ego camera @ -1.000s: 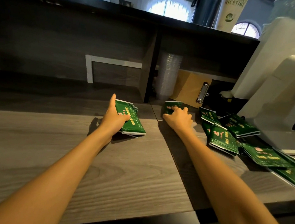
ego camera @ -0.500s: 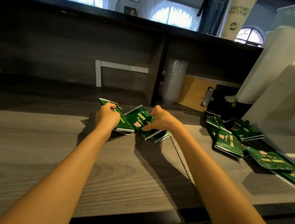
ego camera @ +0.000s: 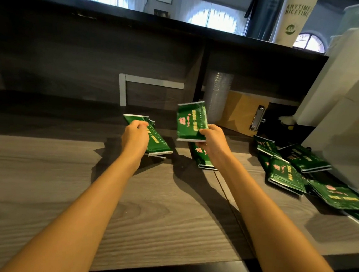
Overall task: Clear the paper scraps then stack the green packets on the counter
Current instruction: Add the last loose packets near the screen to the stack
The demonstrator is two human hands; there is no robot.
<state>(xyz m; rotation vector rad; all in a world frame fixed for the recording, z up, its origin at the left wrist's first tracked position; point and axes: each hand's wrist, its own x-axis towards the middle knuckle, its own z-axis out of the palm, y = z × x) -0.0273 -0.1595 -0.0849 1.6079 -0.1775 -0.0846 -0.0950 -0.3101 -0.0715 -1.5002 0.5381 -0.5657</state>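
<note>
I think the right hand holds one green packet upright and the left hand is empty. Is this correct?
No. The head view shows the left hand gripping the stack of green packets; the right hand does hold one green packet upright.

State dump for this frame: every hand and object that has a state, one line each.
left hand: grips the packet stack.
packet stack: on the counter, edges uneven.
right hand: holds the raised packet by its lower end.
raised packet: upright, off the counter.
lower packet: flat on the counter under the right hand.
loose packets: scattered, overlapping, unstacked.
clipboard: leaning at the back.
clear cups: nested, upright.
</note>
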